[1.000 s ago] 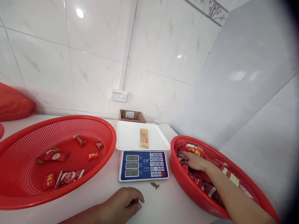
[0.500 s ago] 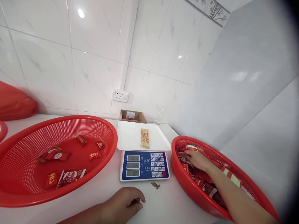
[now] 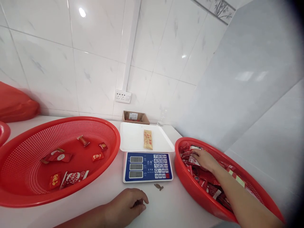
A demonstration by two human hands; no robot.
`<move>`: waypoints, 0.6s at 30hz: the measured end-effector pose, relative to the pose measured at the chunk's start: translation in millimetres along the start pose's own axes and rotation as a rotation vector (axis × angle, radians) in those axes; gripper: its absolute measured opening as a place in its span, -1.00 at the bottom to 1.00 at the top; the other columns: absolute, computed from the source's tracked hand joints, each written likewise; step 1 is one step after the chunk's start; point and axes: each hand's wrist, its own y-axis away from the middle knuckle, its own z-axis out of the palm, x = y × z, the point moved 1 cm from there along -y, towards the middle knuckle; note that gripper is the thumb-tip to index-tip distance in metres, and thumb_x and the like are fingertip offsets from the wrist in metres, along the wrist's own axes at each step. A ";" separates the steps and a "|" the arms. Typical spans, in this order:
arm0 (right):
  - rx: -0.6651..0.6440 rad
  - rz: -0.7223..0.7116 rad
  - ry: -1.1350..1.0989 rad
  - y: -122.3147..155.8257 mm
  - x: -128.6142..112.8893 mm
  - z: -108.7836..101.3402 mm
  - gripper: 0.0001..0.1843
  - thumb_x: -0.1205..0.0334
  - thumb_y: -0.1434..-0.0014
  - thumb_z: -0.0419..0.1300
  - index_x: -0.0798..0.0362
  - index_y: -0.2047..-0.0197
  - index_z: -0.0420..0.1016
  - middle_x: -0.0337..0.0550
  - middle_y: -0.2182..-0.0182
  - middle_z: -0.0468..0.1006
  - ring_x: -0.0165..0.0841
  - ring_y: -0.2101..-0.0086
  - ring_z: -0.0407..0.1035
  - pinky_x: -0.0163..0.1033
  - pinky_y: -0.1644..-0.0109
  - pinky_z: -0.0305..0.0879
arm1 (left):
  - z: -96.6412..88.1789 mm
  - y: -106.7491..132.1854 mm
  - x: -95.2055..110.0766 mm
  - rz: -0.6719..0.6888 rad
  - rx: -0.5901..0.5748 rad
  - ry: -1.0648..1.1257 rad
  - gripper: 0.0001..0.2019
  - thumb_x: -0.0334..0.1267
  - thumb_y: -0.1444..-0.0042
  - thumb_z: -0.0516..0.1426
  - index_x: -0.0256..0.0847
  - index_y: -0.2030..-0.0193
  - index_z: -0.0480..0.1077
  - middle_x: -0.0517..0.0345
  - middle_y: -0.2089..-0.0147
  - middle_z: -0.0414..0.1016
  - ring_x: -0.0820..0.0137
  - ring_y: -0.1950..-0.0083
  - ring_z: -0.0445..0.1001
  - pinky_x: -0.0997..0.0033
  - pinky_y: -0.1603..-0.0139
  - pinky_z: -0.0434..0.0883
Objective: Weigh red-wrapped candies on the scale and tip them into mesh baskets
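My right hand (image 3: pixel 204 159) reaches into the right red basket (image 3: pixel 190 183) and lies on a heap of red snack packets (image 3: pixel 209 182), fingers curled over one at the far side; whether it grips one I cannot see. My left hand (image 3: pixel 127 205) rests on the white counter in front of the scale, fingers loosely curled, nothing visible in them. A blue-and-white electronic scale (image 3: pixel 147 166) stands between the baskets with a tan snack packet (image 3: pixel 147 139) lying on its white tray (image 3: pixel 133 139).
A large red basket (image 3: pixel 23 196) at left holds several red snack packets (image 3: pixel 72 176). A small brown scrap (image 3: pixel 158 186) lies before the scale. A cardboard box (image 3: pixel 135 117) and wall socket (image 3: pixel 123 96) are behind. A red bag (image 3: pixel 16 104) sits at far left.
My right hand has slid a little farther back across the packets in the right basket. My left hand has stayed where it was on the counter.
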 end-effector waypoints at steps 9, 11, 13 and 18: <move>0.081 0.116 0.046 5.9 -3.6 -10.8 -0.65 0.10 -0.20 -0.12 -0.01 0.24 0.45 -0.08 0.27 0.56 -0.19 0.24 0.43 -0.18 0.24 0.26 | -0.8 0.2 1.5 0.009 0.006 -0.004 -0.77 -0.25 -0.11 0.03 -0.20 0.14 0.42 0.13 0.26 0.44 0.42 0.29 0.37 0.50 0.27 0.30; 0.106 0.156 0.089 7.2 -4.7 -12.9 -0.65 0.11 -0.19 -0.10 -0.02 0.19 0.47 -0.04 0.23 0.56 -0.14 0.20 0.42 -0.12 0.20 0.26 | -0.4 0.1 0.2 0.013 0.009 -0.001 -0.77 -0.25 -0.11 0.03 -0.20 0.14 0.42 0.14 0.25 0.44 0.42 0.28 0.37 0.50 0.27 0.31; 0.147 0.207 0.144 8.1 -5.6 -15.4 -0.66 0.15 -0.16 -0.05 -0.04 0.10 0.47 0.01 0.17 0.54 -0.06 0.12 0.38 0.00 0.12 0.24 | 0.2 0.0 -0.9 0.015 0.011 -0.005 -0.77 -0.24 -0.11 0.02 -0.19 0.14 0.42 0.13 0.24 0.45 0.41 0.28 0.37 0.50 0.26 0.31; 0.072 0.109 0.042 8.2 -11.5 -11.7 -0.70 0.20 -0.10 0.01 -0.02 0.14 0.48 -0.03 0.16 0.55 -0.08 0.08 0.35 0.02 0.05 0.23 | 0.8 0.3 -1.1 0.009 0.011 -0.015 -0.77 -0.25 -0.11 0.02 -0.19 0.15 0.43 0.13 0.21 0.47 0.40 0.26 0.38 0.49 0.25 0.31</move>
